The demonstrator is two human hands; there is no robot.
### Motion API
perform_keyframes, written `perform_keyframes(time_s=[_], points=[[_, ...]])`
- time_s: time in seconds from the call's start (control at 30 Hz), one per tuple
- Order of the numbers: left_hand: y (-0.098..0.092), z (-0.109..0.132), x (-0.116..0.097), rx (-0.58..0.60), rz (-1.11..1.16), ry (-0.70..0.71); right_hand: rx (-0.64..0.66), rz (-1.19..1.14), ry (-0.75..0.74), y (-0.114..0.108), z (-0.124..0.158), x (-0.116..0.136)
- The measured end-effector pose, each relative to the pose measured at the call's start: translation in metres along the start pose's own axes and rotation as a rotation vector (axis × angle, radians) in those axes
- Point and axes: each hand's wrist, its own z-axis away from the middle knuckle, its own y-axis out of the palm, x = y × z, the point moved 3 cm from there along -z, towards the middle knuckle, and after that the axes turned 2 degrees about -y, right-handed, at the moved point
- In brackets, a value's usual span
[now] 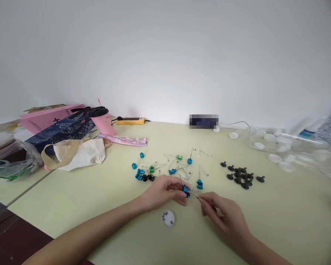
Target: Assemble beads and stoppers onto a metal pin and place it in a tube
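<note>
My left hand (167, 192) is closed around a shiny blue metal fitting (185, 189) with a thin wire standing up from it. In my right hand (223, 209) a thin metal rod (193, 194) is pinched between thumb and fingers, its far end at the blue fitting. Whether the rod sits inside the fitting is too small to tell. Just beyond stands another blue fitting (199, 184) with a bent wire. Below my left hand lies a round white cap (168, 225) containing several small grey pieces.
Blue, green and black fittings and loose wires are scattered behind my hands, including a green fitting (179, 157). Black disc-shaped pieces (237, 180) cluster at right, near white caps (275, 158) and clear tubes. A pink cup (103, 123), cloth bag (81, 154) and yellow power strip (130, 121) stand left.
</note>
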Motion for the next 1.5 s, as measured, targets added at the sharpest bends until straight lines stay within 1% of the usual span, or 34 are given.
perform_keyframes(time_s=[0.2,0.33,0.47,0.53,0.63,0.73,0.8,0.87,0.93,1.03,1.1,1.13,1.2,1.23,1.3,1.33,1.37,1.4,1.43,1.47,1.5], points=[[0.006,0.005,-0.008,-0.072,-0.372,0.085,0.082,-0.037,0.068,0.004,-0.001,-0.004],[0.006,0.007,-0.015,-0.102,-0.666,0.154,0.098,-0.061,0.094,0.004,-0.002,-0.004],[0.008,0.008,-0.019,-0.097,-0.802,0.182,0.114,-0.084,0.1,0.005,-0.002,-0.003],[0.009,0.009,-0.019,-0.103,-0.865,0.204,0.119,-0.115,0.13,0.005,-0.002,-0.003],[0.011,0.009,-0.016,-0.117,-0.99,0.244,0.126,-0.246,0.22,0.006,-0.002,-0.001],[0.012,0.01,-0.008,-0.131,-1.144,0.298,0.152,-0.505,0.374,0.011,-0.002,0.002],[0.012,0.011,-0.005,-0.124,-1.193,0.328,0.172,-0.666,0.46,0.014,-0.002,0.003],[0.013,0.013,-0.005,-0.109,-1.157,0.348,0.183,-0.773,0.506,0.016,-0.002,0.004],[0.014,0.014,-0.009,-0.093,-1.006,0.339,0.181,-0.838,0.531,0.017,-0.003,0.003],[0.013,0.012,-0.011,-0.048,-0.598,0.219,0.161,-0.855,0.544,0.017,-0.004,0.0],[0.013,0.01,-0.009,-0.004,-0.357,0.119,0.154,-0.785,0.523,0.017,-0.004,-0.001],[0.013,0.009,-0.007,0.018,-0.269,0.077,0.15,-0.715,0.493,0.016,-0.003,-0.002],[0.014,0.009,-0.003,0.062,-0.137,0.007,0.131,-0.491,0.37,0.012,-0.002,-0.002],[0.015,0.009,-0.002,0.084,-0.085,-0.022,0.112,-0.352,0.258,0.009,-0.001,0.0],[0.019,0.01,0.0,0.136,-0.002,-0.08,0.088,-0.094,-0.043,0.002,0.0,0.007],[0.02,0.012,-0.001,0.16,0.013,-0.1,0.076,0.0,-0.18,-0.001,0.001,0.011],[0.022,0.013,-0.002,0.172,0.0,-0.107,0.07,0.05,-0.266,-0.003,0.001,0.015],[0.022,0.014,-0.004,0.16,-0.053,-0.093,0.063,0.048,-0.271,-0.005,0.0,0.016],[0.021,0.015,-0.006,0.12,-0.157,-0.053,0.053,-0.015,-0.192,-0.006,-0.001,0.016],[0.019,0.016,-0.01,0.053,-0.308,0.016,0.045,-0.135,-0.054,-0.006,-0.003,0.013],[0.017,0.017,-0.014,-0.025,-0.497,0.115,0.044,-0.307,0.115,-0.004,-0.005,0.01]])
